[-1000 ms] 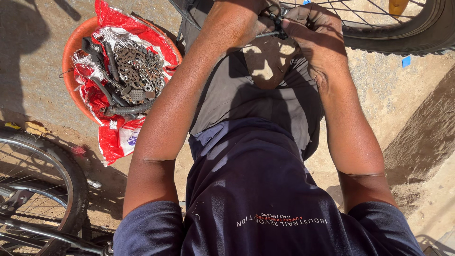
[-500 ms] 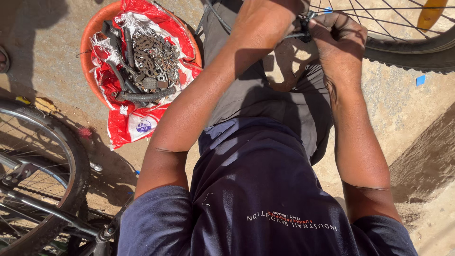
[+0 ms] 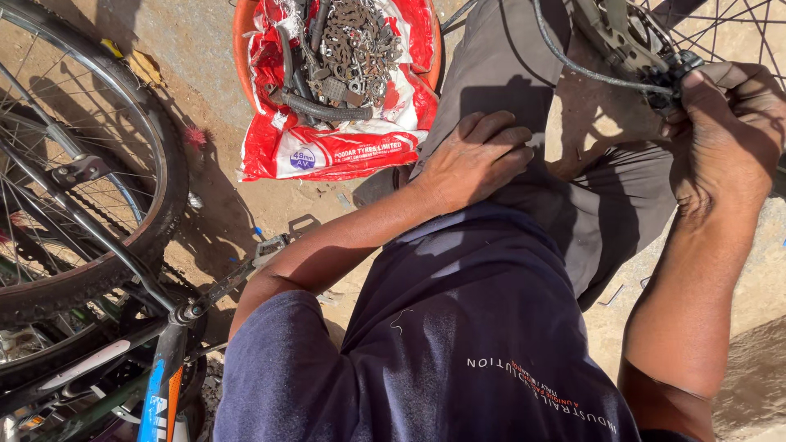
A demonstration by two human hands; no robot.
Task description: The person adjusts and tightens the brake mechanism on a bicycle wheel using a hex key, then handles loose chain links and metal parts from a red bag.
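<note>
Ground: bare sandy dirt [image 3: 221, 205], sunlit with hard shadows. Upper centre: orange basin [image 3: 239, 37], lined with a red plastic bag [image 3: 327, 151], holding metal scrap. Left edge: bicycle wheel [image 3: 160, 164] and frame [image 3: 155, 385]

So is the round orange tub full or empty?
Full: the round orange tub, lined with a red plastic bag, is heaped with grey metal bicycle parts.

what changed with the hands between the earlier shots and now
The left hand came away from the wheel, where both hands were working earlier, and now rests on the grey-trousered thigh. The right hand stays up at the wheel, gripping the small black part where the cable ends. The orange tub of metal parts is unchanged.
</note>
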